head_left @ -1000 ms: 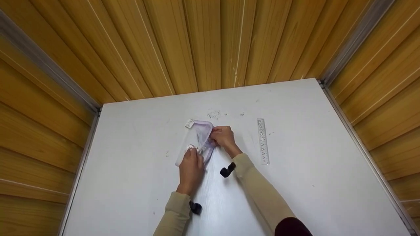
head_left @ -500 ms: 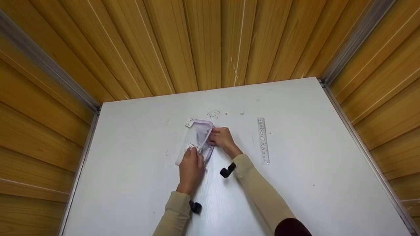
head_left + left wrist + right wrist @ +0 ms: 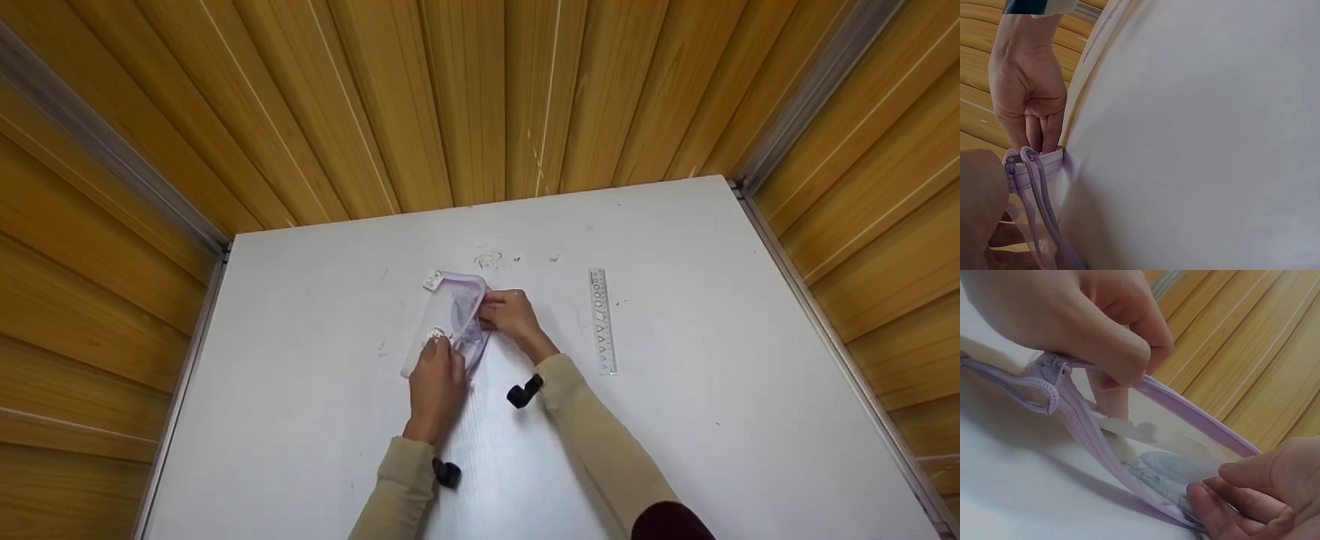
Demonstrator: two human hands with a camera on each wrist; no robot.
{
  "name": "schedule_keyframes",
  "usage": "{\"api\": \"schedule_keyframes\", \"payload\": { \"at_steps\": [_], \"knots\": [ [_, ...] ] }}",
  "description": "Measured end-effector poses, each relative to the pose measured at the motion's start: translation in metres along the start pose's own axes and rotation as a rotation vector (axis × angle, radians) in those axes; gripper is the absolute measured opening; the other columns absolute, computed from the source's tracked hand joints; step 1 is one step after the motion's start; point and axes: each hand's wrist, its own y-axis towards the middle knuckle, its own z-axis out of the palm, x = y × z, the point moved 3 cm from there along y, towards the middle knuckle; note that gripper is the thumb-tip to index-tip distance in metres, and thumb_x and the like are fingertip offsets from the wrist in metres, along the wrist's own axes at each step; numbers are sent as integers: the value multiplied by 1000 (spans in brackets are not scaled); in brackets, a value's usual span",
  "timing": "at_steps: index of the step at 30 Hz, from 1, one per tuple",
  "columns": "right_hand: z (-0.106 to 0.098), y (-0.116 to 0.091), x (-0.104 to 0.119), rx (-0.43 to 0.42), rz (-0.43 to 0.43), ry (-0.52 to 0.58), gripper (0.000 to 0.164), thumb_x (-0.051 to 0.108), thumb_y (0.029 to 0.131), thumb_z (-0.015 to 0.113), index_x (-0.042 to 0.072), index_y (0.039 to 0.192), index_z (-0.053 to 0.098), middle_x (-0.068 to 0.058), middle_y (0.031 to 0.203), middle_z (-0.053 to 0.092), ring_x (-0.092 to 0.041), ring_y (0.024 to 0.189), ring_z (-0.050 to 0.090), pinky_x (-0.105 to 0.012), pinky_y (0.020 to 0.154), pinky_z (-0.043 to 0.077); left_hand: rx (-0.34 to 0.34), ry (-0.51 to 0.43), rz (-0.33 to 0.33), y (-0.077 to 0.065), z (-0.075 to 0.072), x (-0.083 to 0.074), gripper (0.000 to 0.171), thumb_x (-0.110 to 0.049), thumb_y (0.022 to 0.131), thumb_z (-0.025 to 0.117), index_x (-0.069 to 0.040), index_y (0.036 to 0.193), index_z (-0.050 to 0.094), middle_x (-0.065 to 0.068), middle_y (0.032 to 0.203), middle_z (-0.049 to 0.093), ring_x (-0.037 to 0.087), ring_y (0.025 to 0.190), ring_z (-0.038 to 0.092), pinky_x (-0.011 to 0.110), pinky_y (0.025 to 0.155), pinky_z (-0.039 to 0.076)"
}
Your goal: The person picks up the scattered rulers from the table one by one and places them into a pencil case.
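Contents of the lilac-edged, see-through mesh pouch (image 3: 442, 309) show as a broader greyish patch than a second ago, while its place on the white desk (image 3: 315, 337) is much the same. Left hand (image 3: 437, 384) pinches the zipped rim; right hand (image 3: 512, 315) has its bent fingers inside the open mouth, by a translucent bluish piece (image 3: 1176, 465), though whether they grip it I cannot tell. Handling those contents seems under way, unfinished. Clear plastic stencil ruler (image 3: 601, 322) lies apart, to the right.

Booth-like workspace
Wood-grain panels (image 3: 472, 105) stand at nine, twelve and three o'clock around a white table (image 3: 285, 375).
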Motion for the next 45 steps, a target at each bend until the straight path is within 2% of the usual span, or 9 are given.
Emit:
{"api": "schedule_keyframes", "payload": {
  "at_steps": [5,14,18,22,28,34,38,42,45],
  "knots": [
    [-2,-1,2,16,-56,-100,19,5,89,73,-3,106,78,-9,87,77,-12,70,69,-25,67,56,-4,-7,4,0,0,0,8,-10,98,57,-3,97,59,8,82,56,22,63,52,43,55,51],
    [-7,-1,3,8,-111,-172,15,2,90,70,-1,102,79,-8,79,75,-14,67,71,-26,63,58,-12,-5,28,1,-1,0,7,-9,98,54,-4,93,57,6,79,52,18,59,46,40,50,49],
    [-9,-2,5,24,-147,-253,11,4,91,71,2,97,80,-8,76,74,-17,66,70,-25,60,55,-4,-6,21,1,-1,-1,7,-10,99,55,-4,96,58,6,80,54,18,60,48,40,52,50],
    [-12,-2,5,-7,-159,-295,10,8,92,73,5,96,81,-10,78,76,-21,67,72,-23,58,52,3,-5,20,1,-1,-1,8,-10,99,56,-3,100,59,7,83,56,19,62,50,40,53,51],
    [-14,-1,4,-31,-135,-221,12,7,92,74,1,100,80,-12,85,77,-24,71,74,-23,59,54,-11,1,23,2,-1,-2,9,-10,99,56,-2,100,60,8,83,57,21,63,52,42,54,52],
    [-14,0,3,-41,-112,-179,12,7,91,74,0,100,80,-11,85,78,-19,69,73,-25,62,56,0,-3,13,2,-1,-2,11,-10,100,56,-1,103,61,9,86,60,21,65,55,42,56,53],
    [-15,-2,2,-35,-107,-126,13,6,92,74,-1,101,79,-12,88,78,-20,72,74,-24,62,56,0,-6,11,3,0,-2,10,-10,100,55,-1,101,60,10,85,59,22,64,55,43,56,53],
    [-25,-6,1,-45,-119,-92,15,5,94,71,0,106,78,-13,95,78,-27,80,75,-29,66,58,9,-4,18,2,0,-1,8,-10,99,55,-3,95,57,8,81,55,20,62,49,43,53,51],
    [-38,-10,2,-75,-131,-97,19,6,95,70,-1,112,76,-14,101,77,-28,85,74,-36,72,60,2,-3,21,2,-1,0,8,-9,98,55,-3,95,58,8,80,54,20,61,49,43,53,51]
  ]
}}
